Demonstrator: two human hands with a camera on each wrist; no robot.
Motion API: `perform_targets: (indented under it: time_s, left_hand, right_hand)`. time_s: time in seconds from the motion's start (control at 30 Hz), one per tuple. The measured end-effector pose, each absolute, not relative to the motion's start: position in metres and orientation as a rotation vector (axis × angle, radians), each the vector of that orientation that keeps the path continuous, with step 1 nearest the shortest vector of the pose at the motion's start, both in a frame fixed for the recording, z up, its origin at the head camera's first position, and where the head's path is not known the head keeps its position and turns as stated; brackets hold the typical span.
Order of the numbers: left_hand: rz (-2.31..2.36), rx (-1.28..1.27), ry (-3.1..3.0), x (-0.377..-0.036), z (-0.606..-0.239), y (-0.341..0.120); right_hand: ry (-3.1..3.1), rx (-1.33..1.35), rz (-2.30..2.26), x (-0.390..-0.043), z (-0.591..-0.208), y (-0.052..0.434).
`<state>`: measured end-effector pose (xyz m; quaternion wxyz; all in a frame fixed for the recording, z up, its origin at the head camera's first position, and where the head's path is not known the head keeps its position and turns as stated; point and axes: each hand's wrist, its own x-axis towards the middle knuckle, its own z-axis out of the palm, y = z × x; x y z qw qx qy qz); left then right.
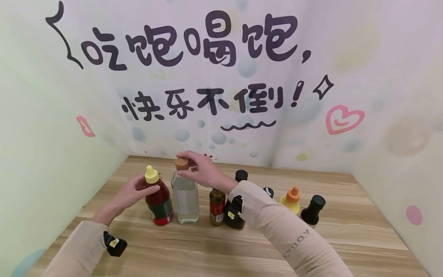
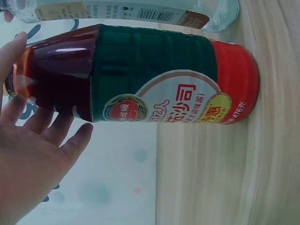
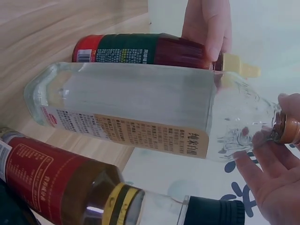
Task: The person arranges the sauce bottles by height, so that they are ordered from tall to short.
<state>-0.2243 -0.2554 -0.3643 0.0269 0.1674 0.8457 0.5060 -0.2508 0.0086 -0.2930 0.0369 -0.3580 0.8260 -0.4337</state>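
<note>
A ketchup bottle with a yellow nozzle cap stands upright on the wooden table. My left hand holds it near the neck, thumb on the near side and fingers behind. Its green label and red base show in the left wrist view, where the bottle lies across the frame. Just right of it stands a clear glass bottle with a brown cap. My right hand grips this bottle around its cap and neck. In the right wrist view the fingers touch the glass bottle just below the cap.
Right of the glass bottle stand a red-labelled bottle and a dark bottle with a black cap. A yellow bottle with an orange nozzle and another dark bottle stand farther right, partly behind my sleeve. A printed wall rises behind.
</note>
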Motion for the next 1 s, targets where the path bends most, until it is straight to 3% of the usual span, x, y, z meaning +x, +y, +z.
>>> perform_targets:
  time_s: [1.0]
  left_hand:
    - [1.674,0.42,2.624,-0.229,-0.378,-0.255]
  right_hand:
    - [2.516,-1.032,-1.362,-0.253,-0.291,0.006]
